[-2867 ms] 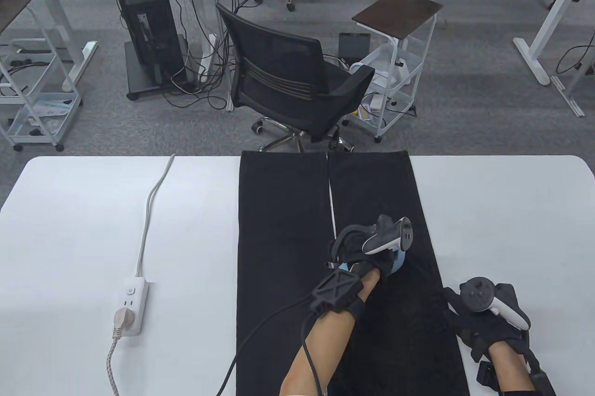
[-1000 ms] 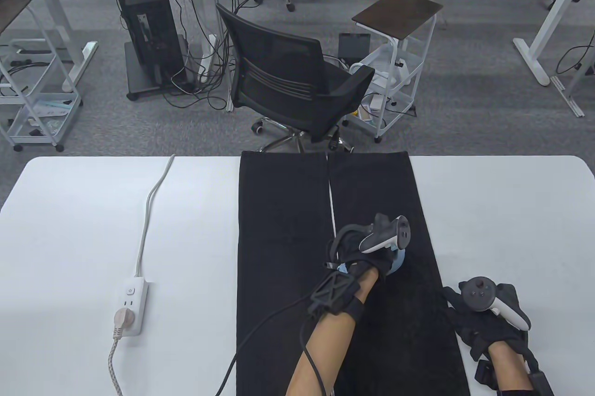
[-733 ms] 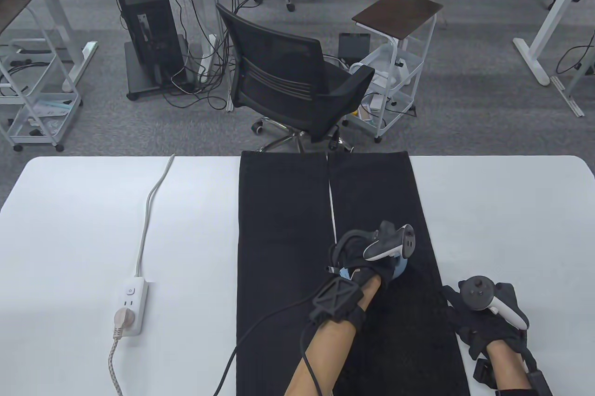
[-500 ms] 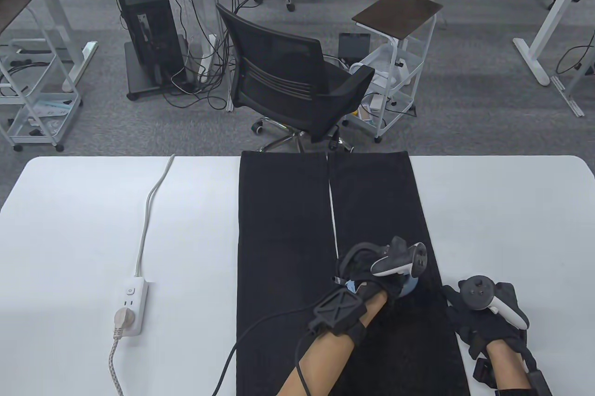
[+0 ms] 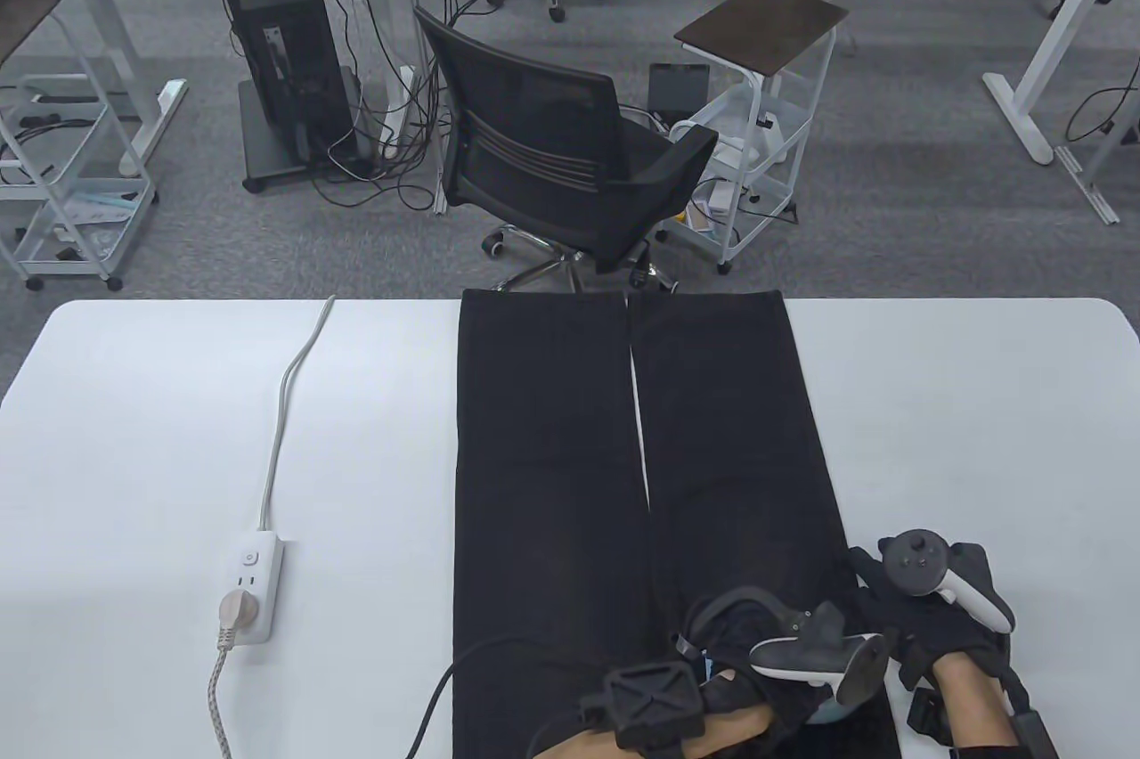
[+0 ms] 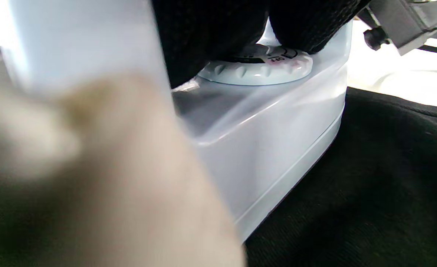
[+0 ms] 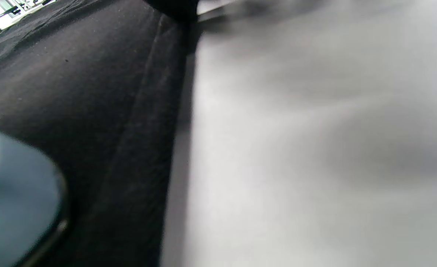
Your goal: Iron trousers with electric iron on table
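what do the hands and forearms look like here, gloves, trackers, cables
Both hands, left hand and right hand, wear black gloves. Each carries a tracker in white and dark grey. The forearms are bare; the left wrist has a black cross-ribbed box with a black cable.

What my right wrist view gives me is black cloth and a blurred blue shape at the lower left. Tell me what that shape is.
Observer: It is the iron, pale blue. The left wrist view shows its base sitting on the trousers.
Operator: Report who holds it.
Observer: The left hand grips its handle, with the fingers just above the dial.
Operator: Give me my right hand's spot.
Observer: In the table view, the right hand rests at the trousers' right edge, close beside the left hand.
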`<state>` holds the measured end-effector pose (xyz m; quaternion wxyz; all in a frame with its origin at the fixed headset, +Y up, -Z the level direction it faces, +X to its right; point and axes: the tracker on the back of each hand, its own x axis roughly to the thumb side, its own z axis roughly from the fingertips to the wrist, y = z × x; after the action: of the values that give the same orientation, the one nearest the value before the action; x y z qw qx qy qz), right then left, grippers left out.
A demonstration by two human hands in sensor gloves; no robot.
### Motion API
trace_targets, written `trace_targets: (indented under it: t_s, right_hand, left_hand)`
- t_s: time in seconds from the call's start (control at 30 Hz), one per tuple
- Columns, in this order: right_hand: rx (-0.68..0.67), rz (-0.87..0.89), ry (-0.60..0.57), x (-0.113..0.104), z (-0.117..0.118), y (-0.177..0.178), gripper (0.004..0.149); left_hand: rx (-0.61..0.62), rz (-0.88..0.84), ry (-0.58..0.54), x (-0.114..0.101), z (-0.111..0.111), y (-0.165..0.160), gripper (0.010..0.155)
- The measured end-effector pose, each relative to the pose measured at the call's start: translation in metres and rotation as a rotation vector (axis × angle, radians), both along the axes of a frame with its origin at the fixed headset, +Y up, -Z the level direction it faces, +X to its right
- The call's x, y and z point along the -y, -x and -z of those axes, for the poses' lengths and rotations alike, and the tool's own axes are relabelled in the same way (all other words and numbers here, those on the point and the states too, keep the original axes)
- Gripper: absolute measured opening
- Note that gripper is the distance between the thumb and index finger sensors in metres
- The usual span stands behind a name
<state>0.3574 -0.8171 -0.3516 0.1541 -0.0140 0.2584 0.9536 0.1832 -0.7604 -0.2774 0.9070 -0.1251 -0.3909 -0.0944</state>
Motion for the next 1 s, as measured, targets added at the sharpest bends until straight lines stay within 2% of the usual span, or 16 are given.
trace_targets:
  t_s: [0.03,0.13,0.23,0.5,0.67,0.8,1.0]
  right_hand:
    - [0.000,0.001,0.000,0.000,0.000,0.000,0.057]
    - [0.000,0.000,-0.001,0.000,0.000,0.000,0.057]
    - [0.000,-0.003,-0.002,0.000,0.000,0.000,0.057]
    - [0.001,-0.002,-0.004,0.000,-0.001,0.000,0.057]
    - [-0.001,0.004,-0.001,0.000,-0.001,0.000,0.057]
    - [-0.004,0.006,0.002,0.000,0.000,0.000,0.057]
    - [-0.004,0.011,0.005,0.000,0.000,0.000,0.057]
  left_hand:
    - [0.014,-0.004,-0.014,0.000,0.000,0.001,0.049]
    - [0.019,-0.023,0.032,0.001,0.006,0.003,0.049]
    - [-0.012,-0.029,0.023,0.001,0.025,0.002,0.049]
    - [-0.253,-0.043,0.015,0.000,0.118,0.011,0.049]
    - [-0.490,-0.050,0.016,0.000,0.165,0.031,0.049]
    - [-0.557,-0.052,0.028,0.000,0.182,0.042,0.049]
    - [-0.594,-0.033,-0.003,0.000,0.178,0.041,0.049]
